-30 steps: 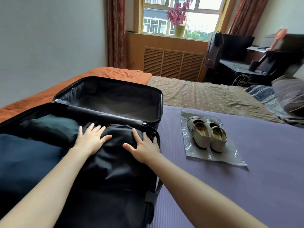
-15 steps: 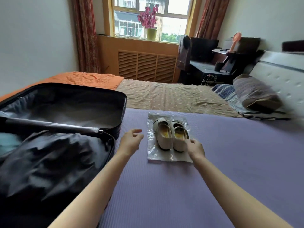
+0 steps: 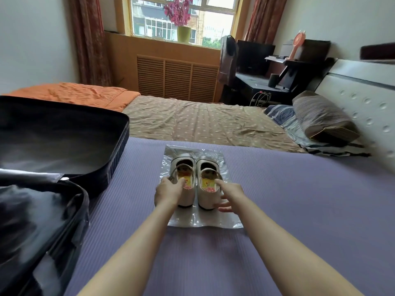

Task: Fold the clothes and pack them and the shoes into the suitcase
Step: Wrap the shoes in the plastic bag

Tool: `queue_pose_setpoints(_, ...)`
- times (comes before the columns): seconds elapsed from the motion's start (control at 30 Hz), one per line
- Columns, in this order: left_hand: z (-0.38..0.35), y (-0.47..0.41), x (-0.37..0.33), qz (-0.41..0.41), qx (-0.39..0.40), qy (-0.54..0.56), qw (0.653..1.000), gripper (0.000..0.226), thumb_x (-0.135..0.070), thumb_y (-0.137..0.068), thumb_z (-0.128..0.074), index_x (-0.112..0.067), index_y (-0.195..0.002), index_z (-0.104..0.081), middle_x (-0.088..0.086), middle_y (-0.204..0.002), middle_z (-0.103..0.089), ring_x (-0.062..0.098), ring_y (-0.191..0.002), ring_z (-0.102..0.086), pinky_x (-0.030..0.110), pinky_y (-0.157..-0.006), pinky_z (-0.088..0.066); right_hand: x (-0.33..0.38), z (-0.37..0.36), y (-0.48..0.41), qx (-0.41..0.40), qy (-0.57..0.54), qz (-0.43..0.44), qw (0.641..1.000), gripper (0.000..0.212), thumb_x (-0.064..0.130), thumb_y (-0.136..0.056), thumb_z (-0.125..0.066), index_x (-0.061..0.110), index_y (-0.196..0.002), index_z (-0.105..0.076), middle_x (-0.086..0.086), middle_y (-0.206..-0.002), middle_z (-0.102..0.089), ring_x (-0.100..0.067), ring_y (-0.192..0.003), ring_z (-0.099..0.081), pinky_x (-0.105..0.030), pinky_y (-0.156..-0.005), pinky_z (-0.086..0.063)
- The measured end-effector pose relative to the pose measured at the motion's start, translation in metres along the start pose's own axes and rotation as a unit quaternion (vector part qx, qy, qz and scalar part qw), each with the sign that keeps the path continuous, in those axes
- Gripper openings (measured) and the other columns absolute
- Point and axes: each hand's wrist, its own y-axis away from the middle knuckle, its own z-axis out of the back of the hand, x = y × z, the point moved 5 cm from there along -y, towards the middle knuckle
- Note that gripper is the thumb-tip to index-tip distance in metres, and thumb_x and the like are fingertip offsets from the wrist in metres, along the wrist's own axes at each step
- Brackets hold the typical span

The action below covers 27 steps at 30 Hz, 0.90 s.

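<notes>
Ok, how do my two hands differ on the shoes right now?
The left hand grips the left shoe, fingers curled round its side. The right hand is spread, one finger in the right shoe, the others by its heel, not yet closed. Both hands are at the heel ends.

suitcase (image 3: 120, 137) blurred, cut by left edge

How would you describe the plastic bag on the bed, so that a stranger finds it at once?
Start from the purple mat on the bed, right of the open black suitcase. Near its middle lies a clear, crinkled plastic bag. It alone is shiny, and the pair of cream shoes stands on it.
</notes>
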Motion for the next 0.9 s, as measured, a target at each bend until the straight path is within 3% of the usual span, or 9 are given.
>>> queue_pose_setpoints(0.1,-0.009,-0.014,0.005,0.030,0.001,0.022,0.999,0.056,-0.036,-0.078,-0.070,-0.011,-0.125,-0.053,0.013,-0.124,-0.055,0.034,-0.108,-0.054,0.048,-0.081,-0.055,-0.009,-0.010,-0.017,0.021,0.003,-0.015,1.000,0.039,0.026,-0.083,-0.069,0.010,-0.116,-0.056,-0.021,-0.112,-0.060,-0.030,-0.061,-0.063,-0.029,-0.049,-0.052)
queue_pose_setpoints(0.27,-0.014,-0.019,0.012,0.058,0.006,0.119,0.991,0.048,-0.015,-0.078,-0.070,-0.012,-0.125,-0.058,0.009,-0.122,-0.056,0.031,-0.105,-0.056,0.048,-0.069,-0.058,-0.017,-0.008,-0.024,0.005,-0.067,0.020,0.998,0.032,0.016,-0.084,-0.068,0.009,-0.116,-0.063,-0.019,-0.109,-0.062,-0.028,-0.062,-0.059,-0.023,-0.035,-0.047)
queue_pose_setpoints(0.43,-0.004,0.004,0.014,0.032,0.016,0.161,0.986,0.033,-0.018,-0.076,-0.072,-0.019,-0.109,-0.067,0.008,-0.117,-0.065,0.029,-0.104,-0.061,0.050,-0.077,-0.056,-0.023,0.001,0.006,0.006,-0.116,0.048,0.992,0.033,0.014,-0.089,-0.061,0.007,-0.121,-0.062,-0.017,-0.116,-0.062,-0.026,-0.065,-0.062,-0.023,-0.038,-0.049)
queue_pose_setpoints(0.5,0.002,0.031,0.012,0.033,0.043,0.202,0.978,0.033,-0.014,-0.079,-0.072,-0.019,-0.111,-0.065,0.008,-0.116,-0.064,0.028,-0.104,-0.062,0.051,-0.071,-0.058,-0.031,0.007,0.026,0.008,-0.116,0.056,0.992,0.035,0.016,-0.090,-0.061,0.008,-0.124,-0.061,-0.016,-0.114,-0.063,-0.025,-0.068,-0.062,-0.024,-0.041,-0.050)
queue_pose_setpoints(0.6,0.018,0.081,0.009,0.026,0.071,0.232,0.970,0.038,-0.009,-0.085,-0.065,-0.012,-0.123,-0.060,0.010,-0.117,-0.061,0.029,-0.106,-0.061,0.042,-0.058,-0.060,-0.049,0.020,0.064,0.025,-0.098,0.063,0.993,0.035,0.018,-0.092,-0.058,0.009,-0.126,-0.058,-0.010,-0.100,-0.064,-0.020,-0.060,-0.060,-0.027,-0.050,-0.053)
queue_pose_setpoints(0.7,0.039,0.133,0.013,0.016,0.079,0.236,0.968,0.038,-0.007,-0.087,-0.063,-0.014,-0.124,-0.059,0.009,-0.117,-0.061,0.028,-0.106,-0.060,0.034,-0.052,-0.058,-0.068,0.036,0.110,0.041,-0.068,0.081,0.994,0.034,0.019,-0.093,-0.056,0.012,-0.126,-0.060,-0.010,-0.110,-0.063,-0.021,-0.064,-0.060,-0.027,-0.053,-0.053)
queue_pose_setpoints(0.8,0.061,0.189,0.030,0.014,0.089,0.242,0.966,0.036,-0.004,-0.089,-0.058,-0.018,-0.122,-0.058,-0.003,-0.105,-0.062,0.020,-0.102,-0.059,0.032,-0.053,-0.058,-0.095,0.052,0.159,0.061,-0.079,0.088,0.991,0.027,0.013,-0.095,-0.053,0.019,-0.118,-0.063,-0.007,-0.101,-0.066,-0.019,-0.059,-0.058,-0.026,-0.052,-0.052)
queue_pose_setpoints(0.9,0.079,0.235,0.064,0.024,0.089,0.235,0.968,0.033,-0.006,-0.089,-0.061,-0.019,-0.119,-0.062,-0.004,-0.106,-0.064,0.011,-0.095,-0.059,0.041,-0.060,-0.059,-0.126,0.065,0.203,0.069,-0.086,0.080,0.991,0.030,0.012,-0.094,-0.054,0.022,-0.120,-0.064,-0.007,-0.096,-0.069,-0.017,-0.054,-0.056,-0.028,-0.055,-0.052)
